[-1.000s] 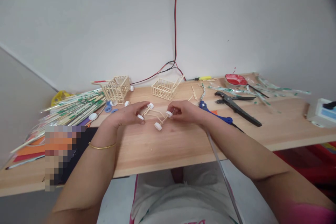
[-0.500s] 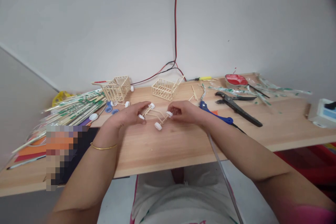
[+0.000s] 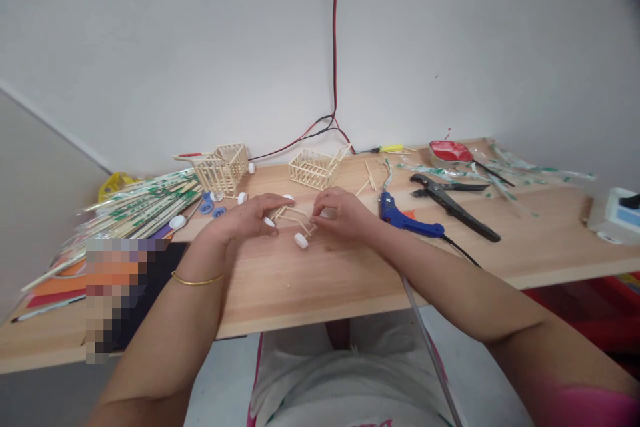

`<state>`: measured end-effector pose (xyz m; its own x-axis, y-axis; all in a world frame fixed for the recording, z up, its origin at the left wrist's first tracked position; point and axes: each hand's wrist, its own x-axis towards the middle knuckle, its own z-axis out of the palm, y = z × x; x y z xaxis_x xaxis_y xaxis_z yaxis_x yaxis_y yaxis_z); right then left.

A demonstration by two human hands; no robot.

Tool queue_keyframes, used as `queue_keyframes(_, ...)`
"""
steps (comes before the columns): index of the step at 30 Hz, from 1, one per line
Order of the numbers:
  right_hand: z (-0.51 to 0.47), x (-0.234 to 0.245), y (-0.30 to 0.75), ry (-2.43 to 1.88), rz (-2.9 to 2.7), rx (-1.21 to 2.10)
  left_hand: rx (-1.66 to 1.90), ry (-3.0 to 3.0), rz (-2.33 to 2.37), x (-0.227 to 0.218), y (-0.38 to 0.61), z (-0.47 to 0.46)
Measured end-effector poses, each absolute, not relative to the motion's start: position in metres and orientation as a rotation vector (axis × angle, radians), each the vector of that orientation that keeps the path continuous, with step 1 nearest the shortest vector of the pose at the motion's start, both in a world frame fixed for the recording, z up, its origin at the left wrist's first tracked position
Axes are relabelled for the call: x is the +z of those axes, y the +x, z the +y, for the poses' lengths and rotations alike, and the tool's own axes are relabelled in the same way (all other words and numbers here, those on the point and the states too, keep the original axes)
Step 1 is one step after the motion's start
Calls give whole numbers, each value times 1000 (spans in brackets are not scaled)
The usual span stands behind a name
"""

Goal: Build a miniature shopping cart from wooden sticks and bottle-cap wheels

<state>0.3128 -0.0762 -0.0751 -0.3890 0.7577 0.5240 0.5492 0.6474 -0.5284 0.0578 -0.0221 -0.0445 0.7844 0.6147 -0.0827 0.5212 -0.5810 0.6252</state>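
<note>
A person's left hand [image 3: 245,217] is holding the left end of a small wheeled stick frame [image 3: 293,218] — its grip clamping across two white wheels [image 3: 269,221]. The right hand [image 3: 343,215] is curling its fingers at the other end; whether that grip is pinching anything, I cannot tell. The frame is sitting on the wooden tabletop [image 3: 310,287], between both hands, with a stick basket [image 3: 310,177] standing behind and a blue glue gun [image 3: 407,221] lying to the right

Wheeled stick frame [image 3: 293,217]: 3 o'clock end covered by right hand [image 3: 336,213] | white box [image 3: 606,217], 3 o'clock: cut off
</note>
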Motion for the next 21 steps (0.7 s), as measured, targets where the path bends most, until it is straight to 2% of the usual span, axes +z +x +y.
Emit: queue_keyframes(21, -76, -75, 309, -975, -2141, 371, 195, 2356, 802, -52, 56, -17)
